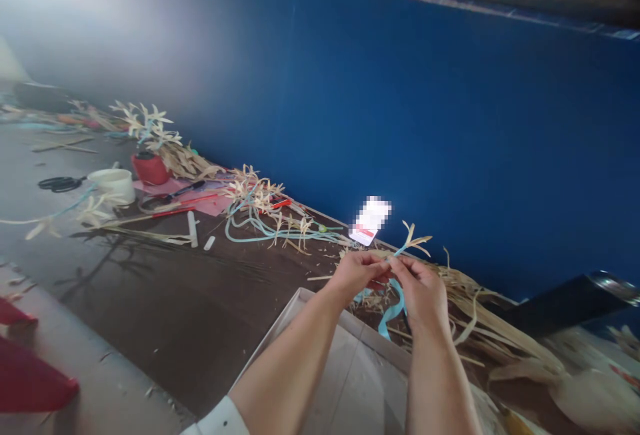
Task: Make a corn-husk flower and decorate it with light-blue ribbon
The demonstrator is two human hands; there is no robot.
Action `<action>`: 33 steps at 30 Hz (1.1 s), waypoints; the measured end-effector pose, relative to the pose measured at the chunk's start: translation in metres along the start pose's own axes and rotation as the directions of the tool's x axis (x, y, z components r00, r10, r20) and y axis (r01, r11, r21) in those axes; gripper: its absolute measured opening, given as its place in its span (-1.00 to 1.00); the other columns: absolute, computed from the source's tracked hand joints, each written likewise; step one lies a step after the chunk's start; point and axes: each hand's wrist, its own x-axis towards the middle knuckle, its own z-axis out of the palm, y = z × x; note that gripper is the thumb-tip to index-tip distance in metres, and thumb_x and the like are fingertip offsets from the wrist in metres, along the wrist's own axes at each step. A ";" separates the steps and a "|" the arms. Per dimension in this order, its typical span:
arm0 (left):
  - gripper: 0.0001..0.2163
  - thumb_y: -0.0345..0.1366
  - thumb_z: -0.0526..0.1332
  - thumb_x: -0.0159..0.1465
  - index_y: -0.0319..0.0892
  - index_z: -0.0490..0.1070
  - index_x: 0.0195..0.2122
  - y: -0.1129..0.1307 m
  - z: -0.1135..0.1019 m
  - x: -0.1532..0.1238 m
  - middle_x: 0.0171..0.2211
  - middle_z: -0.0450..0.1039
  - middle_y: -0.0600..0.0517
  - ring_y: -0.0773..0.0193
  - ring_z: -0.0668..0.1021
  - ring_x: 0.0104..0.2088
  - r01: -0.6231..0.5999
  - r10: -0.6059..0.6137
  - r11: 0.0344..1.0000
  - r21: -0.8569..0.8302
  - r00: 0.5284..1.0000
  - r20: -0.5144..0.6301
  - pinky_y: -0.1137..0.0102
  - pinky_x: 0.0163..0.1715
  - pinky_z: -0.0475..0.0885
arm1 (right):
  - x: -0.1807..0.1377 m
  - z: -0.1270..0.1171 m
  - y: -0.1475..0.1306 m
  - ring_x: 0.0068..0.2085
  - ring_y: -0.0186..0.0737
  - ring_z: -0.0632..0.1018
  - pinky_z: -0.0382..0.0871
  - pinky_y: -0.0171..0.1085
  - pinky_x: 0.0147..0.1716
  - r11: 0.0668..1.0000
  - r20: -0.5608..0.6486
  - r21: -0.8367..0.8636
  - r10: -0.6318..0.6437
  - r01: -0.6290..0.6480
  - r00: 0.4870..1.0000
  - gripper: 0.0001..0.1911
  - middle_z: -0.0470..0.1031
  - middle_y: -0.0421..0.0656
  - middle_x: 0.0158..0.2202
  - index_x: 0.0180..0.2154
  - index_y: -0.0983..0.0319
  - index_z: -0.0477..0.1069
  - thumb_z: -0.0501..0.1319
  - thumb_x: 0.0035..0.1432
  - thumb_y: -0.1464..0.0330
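My left hand (pixel 356 273) and my right hand (pixel 421 288) meet fingertip to fingertip, both closed in a pinch. Between them is the blue-wrapped stem of a handmade flower (pixel 414 241) with narrow straw-coloured petals, which stick up above my right fingers. A light blue strip of tape (pixel 393 315) hangs just below the hands; where it joins the stem is hidden by my fingers. Just beyond the hands a lit phone (pixel 369 221) leans near the blue wall. Left of them lie finished-looking straw flowers (pixel 255 189) on curved blue stems (pixel 280 237).
A shallow tray (pixel 360 338) lies under my forearms. Dry husk strips (pixel 480 301) are heaped at right. Further left are a white tape roll (pixel 114 185), black scissors (pixel 62 184), a red pot (pixel 151 168) and pink paper (pixel 213 204). The blue wall (pixel 400 108) bounds the table's back.
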 end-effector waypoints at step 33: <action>-0.60 0.00 0.14 0.10 -0.26 0.51 -0.30 0.018 -0.014 -0.006 -0.52 0.37 0.03 0.47 0.26 -0.59 -0.185 0.224 0.951 0.248 0.964 -0.141 0.53 -0.60 0.16 | -0.006 -0.002 -0.011 -0.51 -0.22 0.44 0.28 -0.27 -0.49 0.986 0.147 0.160 0.021 -0.045 0.989 -0.59 0.45 -0.16 -0.56 -0.40 0.30 0.48 0.28 -0.17 0.07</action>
